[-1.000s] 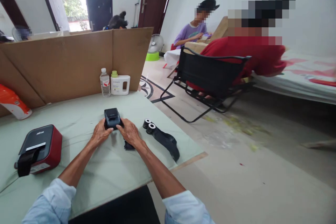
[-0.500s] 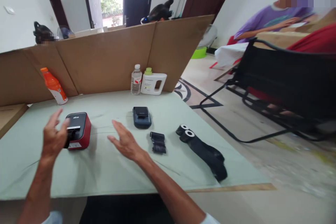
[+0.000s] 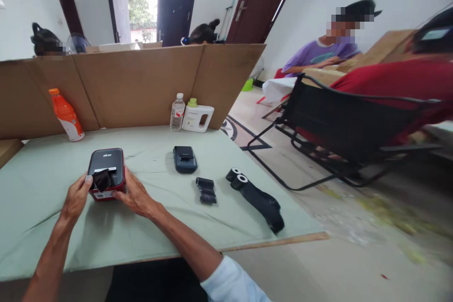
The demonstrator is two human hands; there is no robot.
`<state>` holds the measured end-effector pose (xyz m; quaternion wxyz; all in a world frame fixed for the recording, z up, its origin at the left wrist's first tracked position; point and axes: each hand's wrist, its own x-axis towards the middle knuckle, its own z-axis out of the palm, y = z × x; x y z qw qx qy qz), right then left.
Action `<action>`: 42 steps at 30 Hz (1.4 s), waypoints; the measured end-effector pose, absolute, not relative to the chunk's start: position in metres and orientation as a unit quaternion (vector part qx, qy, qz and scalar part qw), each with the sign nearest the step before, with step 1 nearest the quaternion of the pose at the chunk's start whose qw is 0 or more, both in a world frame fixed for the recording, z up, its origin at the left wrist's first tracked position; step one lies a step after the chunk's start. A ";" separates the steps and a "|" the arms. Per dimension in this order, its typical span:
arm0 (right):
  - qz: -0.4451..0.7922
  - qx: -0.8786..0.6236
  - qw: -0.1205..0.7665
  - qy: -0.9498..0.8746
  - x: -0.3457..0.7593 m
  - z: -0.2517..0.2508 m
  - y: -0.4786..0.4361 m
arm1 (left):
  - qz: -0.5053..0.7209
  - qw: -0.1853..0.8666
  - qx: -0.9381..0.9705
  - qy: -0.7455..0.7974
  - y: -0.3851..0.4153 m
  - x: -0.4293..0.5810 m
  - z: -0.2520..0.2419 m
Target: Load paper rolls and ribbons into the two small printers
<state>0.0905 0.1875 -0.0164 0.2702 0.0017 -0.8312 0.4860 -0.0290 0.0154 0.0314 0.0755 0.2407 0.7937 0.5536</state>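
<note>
A red and black label printer (image 3: 105, 160) stands on the table in front of me, with a glossy black strip (image 3: 102, 180) sticking out of its front slot. My left hand (image 3: 75, 198) grips its left side, the thumb at the front corner. Against the right side is my right hand (image 3: 136, 193), fingers along the wall and thumb at the lower front edge. To the right sits a small dark blue device (image 3: 185, 160) like a portable printer. Nearer me lies a short piece of rolled black film (image 3: 205, 191). Beyond it is a long black band (image 3: 260, 203) with two white-cored rolls.
Behind the table's pale green cloth (image 3: 148, 231) stands a cardboard screen (image 3: 141, 89). Before it are an orange bottle (image 3: 66, 115), a clear water bottle (image 3: 177, 113) and a white jug (image 3: 198, 117). A black folding chair (image 3: 339, 127) with a person in red is at right.
Both hands have closed in on the label printer from either side and now grip it. The right hand came leftward across the cloth. The view has shifted slightly.
</note>
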 end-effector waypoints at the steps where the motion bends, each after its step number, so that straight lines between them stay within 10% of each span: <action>1: 0.490 -0.003 0.277 -0.826 0.100 -0.012 0.193 | 0.554 0.079 0.258 0.788 0.020 -0.020 0.036; 17: 0.440 -0.094 0.287 -0.846 0.240 -0.058 0.222 | 0.516 0.219 0.395 0.728 0.054 0.078 0.005; 29: 0.096 -0.149 0.201 -0.963 0.322 -0.102 0.237 | 0.303 -0.090 0.519 0.794 0.020 0.100 -0.080; 42: 0.247 -0.154 0.299 -0.909 0.336 -0.079 0.242 | 0.410 0.083 0.491 0.764 0.012 0.057 -0.004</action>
